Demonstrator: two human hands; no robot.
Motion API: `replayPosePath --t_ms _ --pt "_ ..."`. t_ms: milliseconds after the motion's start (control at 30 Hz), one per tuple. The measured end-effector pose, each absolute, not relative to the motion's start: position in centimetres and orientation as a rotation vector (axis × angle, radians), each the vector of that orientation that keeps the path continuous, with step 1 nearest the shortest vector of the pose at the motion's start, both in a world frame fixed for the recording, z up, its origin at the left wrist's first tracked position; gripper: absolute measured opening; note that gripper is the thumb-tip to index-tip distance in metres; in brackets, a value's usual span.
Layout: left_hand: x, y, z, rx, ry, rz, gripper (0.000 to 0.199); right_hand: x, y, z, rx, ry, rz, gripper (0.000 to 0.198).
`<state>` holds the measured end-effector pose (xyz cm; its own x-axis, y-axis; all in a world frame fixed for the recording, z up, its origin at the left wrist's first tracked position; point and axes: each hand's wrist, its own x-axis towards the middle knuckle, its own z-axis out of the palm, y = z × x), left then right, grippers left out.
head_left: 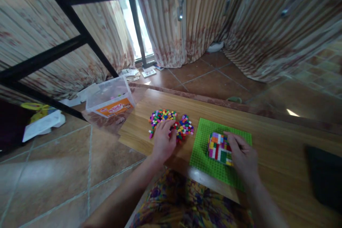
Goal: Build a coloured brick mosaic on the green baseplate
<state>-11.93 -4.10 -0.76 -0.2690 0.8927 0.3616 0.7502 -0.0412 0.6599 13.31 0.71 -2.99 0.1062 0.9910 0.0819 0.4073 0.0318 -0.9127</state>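
Observation:
A block built of small multicoloured toy bricks is over the green studded baseplate. My right hand is closed at the block's right side, thumb and finger together at its upper right corner. It covers part of the block, and whether a loose brick sits between the fingertips is hidden. Over a heap of loose toy bricks to the left is my left hand, palm down. Its thumb and fingers are apart and reach in among the bricks, with no brick visibly held.
The wooden table carries the heap and baseplate. A dark flat object lies at the right. On the tiled floor stands a clear plastic bin with an orange label. A black metal frame and curtains rise behind.

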Motion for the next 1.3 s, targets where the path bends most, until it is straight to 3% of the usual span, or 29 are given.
replayPosePath --t_ms 300,633,933,1133,1300 --pt "-16.0 -2.8 -1.0 2.064 2.302 0.62 0.033 13.3 0.5 -3.0 -1.547 -1.398 0.869 0.036" --pt "-15.1 -1.9 -0.4 2.132 2.257 0.51 0.024 13.3 0.5 -2.8 -1.554 -1.419 0.869 0.038" --pt "-14.9 -2.0 0.3 2.101 2.074 0.876 0.009 13.2 0.7 -3.0 -1.567 -1.418 0.818 0.035" --pt "-10.9 -4.2 2.0 1.695 1.748 1.281 0.011 12.3 -0.9 1.3 -1.47 -1.528 0.429 0.027" --pt "-6.5 -5.3 2.8 1.751 1.591 1.364 0.017 8.7 -3.5 4.5 -1.291 -1.563 0.85 0.026"
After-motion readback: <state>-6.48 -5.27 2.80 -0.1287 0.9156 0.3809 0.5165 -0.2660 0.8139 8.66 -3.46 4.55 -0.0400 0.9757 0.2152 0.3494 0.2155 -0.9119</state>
